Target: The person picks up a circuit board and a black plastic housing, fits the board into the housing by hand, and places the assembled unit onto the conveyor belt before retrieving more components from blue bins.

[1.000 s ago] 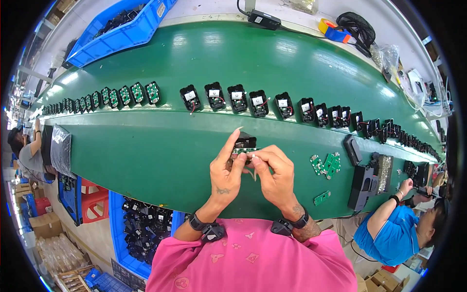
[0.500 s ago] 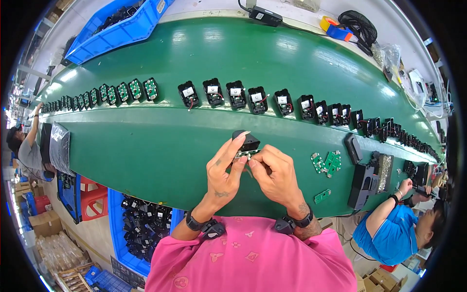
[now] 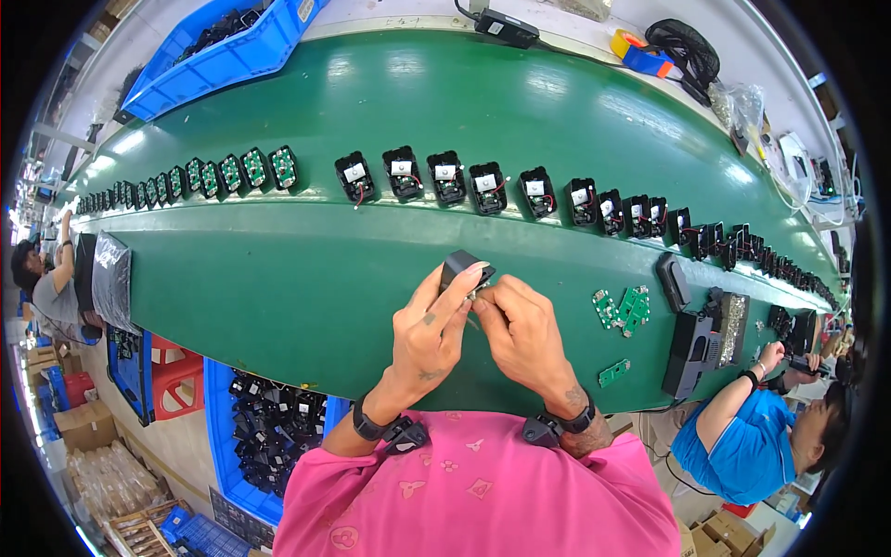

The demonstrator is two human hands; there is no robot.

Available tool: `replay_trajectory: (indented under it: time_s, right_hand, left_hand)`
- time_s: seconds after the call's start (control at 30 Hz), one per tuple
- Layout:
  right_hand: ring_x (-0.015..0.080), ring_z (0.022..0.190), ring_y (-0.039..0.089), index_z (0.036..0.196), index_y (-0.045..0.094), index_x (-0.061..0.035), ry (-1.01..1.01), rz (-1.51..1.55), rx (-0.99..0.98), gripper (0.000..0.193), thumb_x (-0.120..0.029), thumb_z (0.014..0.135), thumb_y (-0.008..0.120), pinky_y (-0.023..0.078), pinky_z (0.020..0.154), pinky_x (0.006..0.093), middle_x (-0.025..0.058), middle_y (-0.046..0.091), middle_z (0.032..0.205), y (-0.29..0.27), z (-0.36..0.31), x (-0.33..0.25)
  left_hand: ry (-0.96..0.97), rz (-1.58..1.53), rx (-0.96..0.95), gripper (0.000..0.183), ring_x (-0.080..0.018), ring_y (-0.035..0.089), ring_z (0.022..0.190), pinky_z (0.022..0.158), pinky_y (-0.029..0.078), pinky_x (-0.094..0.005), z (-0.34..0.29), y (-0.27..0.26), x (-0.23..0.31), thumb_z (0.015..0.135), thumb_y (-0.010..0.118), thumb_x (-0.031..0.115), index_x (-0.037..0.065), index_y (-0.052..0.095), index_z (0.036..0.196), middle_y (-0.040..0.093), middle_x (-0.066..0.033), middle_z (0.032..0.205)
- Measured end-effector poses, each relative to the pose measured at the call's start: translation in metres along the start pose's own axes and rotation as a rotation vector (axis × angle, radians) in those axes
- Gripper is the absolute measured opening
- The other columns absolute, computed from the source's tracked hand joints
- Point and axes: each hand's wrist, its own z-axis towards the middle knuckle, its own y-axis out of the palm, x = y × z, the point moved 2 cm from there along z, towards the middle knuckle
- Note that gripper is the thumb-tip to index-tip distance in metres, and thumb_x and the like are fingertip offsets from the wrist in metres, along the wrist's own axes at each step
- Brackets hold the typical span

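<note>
A small black plastic housing (image 3: 458, 265) is gripped in my left hand (image 3: 425, 330), its fingers wrapped over the side and the thumb underneath. Part of a small circuit board (image 3: 474, 293) shows at the housing's near side, mostly covered by fingers. My right hand (image 3: 525, 330) is closed in a pinch against that side, thumb and index finger together; what lies between them is hidden. Beyond both hands, a row of open black housings (image 3: 487, 188) with white pieces and red wires crosses the table.
Green circuit boards (image 3: 635, 311) lie on the green table (image 3: 306, 278) to the right, near a black device (image 3: 691, 353). Housings with green boards (image 3: 254, 167) line the far left. Blue bins (image 3: 218, 408) stand at left. A co-worker in blue (image 3: 742, 432) works at right.
The black housing has tipped in my left hand, showing more of its smooth outer side and less of the board. My right fingers stay pinched against it.
</note>
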Motion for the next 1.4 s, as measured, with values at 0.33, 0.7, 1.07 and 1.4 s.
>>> replay_trajectory:
  time_s: [0.33, 0.7, 1.07, 1.4]
  right_hand:
    - [0.0139, 0.057, 0.058, 0.092, 0.062, 0.0032, 0.157, -0.028, 0.179, 0.011, -0.008, 0.095, 0.063, 0.045, 0.051, 0.0312, 0.0081, 0.061, 0.072, 0.001, 0.002, 0.004]
    - [0.0063, 0.060, 0.056, 0.097, 0.063, 0.0041, 0.409, 0.623, 0.107, 0.011, -0.007, 0.096, 0.065, 0.045, 0.051, 0.0207, 0.0038, 0.063, 0.079, 0.009, -0.013, 0.019]
    - [0.0013, 0.053, 0.046, 0.082, 0.068, -0.0006, 0.407, 0.717, 0.048, 0.020, -0.014, 0.096, 0.068, 0.033, 0.046, 0.0195, -0.0048, 0.057, 0.063, -0.014, -0.010, 0.029]
    - [0.0044, 0.051, 0.049, 0.078, 0.065, 0.0013, 0.173, 0.289, -0.019, 0.023, -0.015, 0.095, 0.067, 0.035, 0.045, 0.0245, -0.0001, 0.057, 0.059, -0.014, -0.008, 0.011]
  left_hand:
    - [-0.666, -0.598, 0.015, 0.047, -0.0143, 0.069, 0.085, 0.069, 0.060, -0.0266, -0.006, 0.002, -0.017, 0.093, 0.062, 0.000, 0.002, 0.051, 0.138, 0.067, -0.0136, 0.114]
    - [-0.677, -0.720, -0.180, 0.058, -0.0177, 0.070, 0.092, 0.069, 0.062, -0.0270, -0.002, -0.008, -0.018, 0.085, 0.061, -0.013, 0.002, 0.048, 0.139, 0.060, -0.0169, 0.127]
    - [-0.339, -0.368, -0.175, 0.058, -0.0231, 0.071, 0.098, 0.076, 0.064, -0.0310, -0.002, 0.002, -0.008, 0.078, 0.064, -0.018, 0.008, 0.063, 0.130, 0.057, -0.0178, 0.135]
    - [-0.169, -0.117, 0.062, 0.051, -0.0290, 0.072, 0.099, 0.068, 0.061, -0.0310, -0.002, 0.012, -0.004, 0.079, 0.062, -0.013, 0.006, 0.064, 0.127, 0.066, -0.0198, 0.124]
